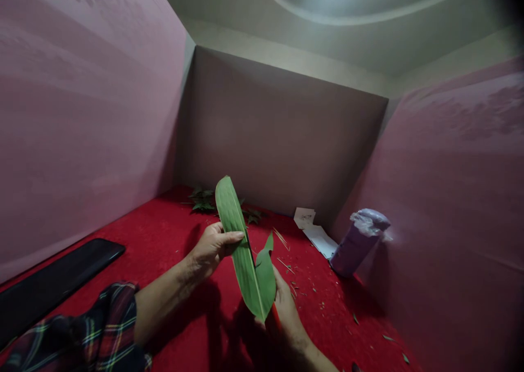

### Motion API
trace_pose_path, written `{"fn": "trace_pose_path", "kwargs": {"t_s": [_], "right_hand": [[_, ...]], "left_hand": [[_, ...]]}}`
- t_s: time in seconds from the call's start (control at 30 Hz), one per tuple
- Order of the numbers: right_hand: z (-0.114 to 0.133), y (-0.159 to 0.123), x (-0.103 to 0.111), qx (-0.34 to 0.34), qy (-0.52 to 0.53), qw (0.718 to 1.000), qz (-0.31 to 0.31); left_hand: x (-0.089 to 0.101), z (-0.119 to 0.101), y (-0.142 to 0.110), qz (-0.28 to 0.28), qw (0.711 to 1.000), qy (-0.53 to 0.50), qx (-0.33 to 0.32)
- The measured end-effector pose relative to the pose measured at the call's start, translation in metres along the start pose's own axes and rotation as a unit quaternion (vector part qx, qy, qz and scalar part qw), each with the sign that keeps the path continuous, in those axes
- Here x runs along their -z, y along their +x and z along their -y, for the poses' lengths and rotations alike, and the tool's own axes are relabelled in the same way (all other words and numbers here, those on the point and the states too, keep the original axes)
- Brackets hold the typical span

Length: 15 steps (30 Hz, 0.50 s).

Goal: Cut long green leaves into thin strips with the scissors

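A long green leaf [239,241] is held up in front of me, tilted, with a pale rib along it. My left hand [210,247] pinches its middle, thumb across the front. Along its right side the leaf is split, and a loose flap [266,276] curls away to the right. My right hand [286,306] is closed at the lower end, behind the flap, most of its fingers hidden. By its palm shows a bright red handle-like piece [273,318] of a tool mostly covered by leaf and hand.
Leafy sprigs [202,200] lie at the back of the red cloth [164,230]. Thin sticks and leaf scraps [295,284] are scattered to the right. White papers [319,240] lie beside a purple container [360,243] topped with clear plastic. A long black object [61,273] lies left. Pink panels stand on both sides.
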State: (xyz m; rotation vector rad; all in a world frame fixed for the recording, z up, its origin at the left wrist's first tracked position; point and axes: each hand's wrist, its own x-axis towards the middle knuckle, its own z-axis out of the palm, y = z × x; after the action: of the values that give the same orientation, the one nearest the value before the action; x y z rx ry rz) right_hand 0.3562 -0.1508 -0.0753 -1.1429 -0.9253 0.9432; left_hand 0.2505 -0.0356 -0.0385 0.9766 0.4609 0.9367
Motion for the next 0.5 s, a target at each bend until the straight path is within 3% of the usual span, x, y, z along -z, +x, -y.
{"fn": "trace_pose_path", "kwargs": {"t_s": [0.2,0.5], "right_hand": [[-0.0096,0.0025,0.0021,0.013,0.03,0.999,0.002],[-0.0036,0.0007,0.0013,0.027,0.031,0.999,-0.021]], "left_hand": [[-0.0005,-0.0023,-0.001,-0.014,1.0,0.018,-0.008],[-0.0002,-0.0036,-0.0007,-0.037,0.999,0.021,-0.023]]}}
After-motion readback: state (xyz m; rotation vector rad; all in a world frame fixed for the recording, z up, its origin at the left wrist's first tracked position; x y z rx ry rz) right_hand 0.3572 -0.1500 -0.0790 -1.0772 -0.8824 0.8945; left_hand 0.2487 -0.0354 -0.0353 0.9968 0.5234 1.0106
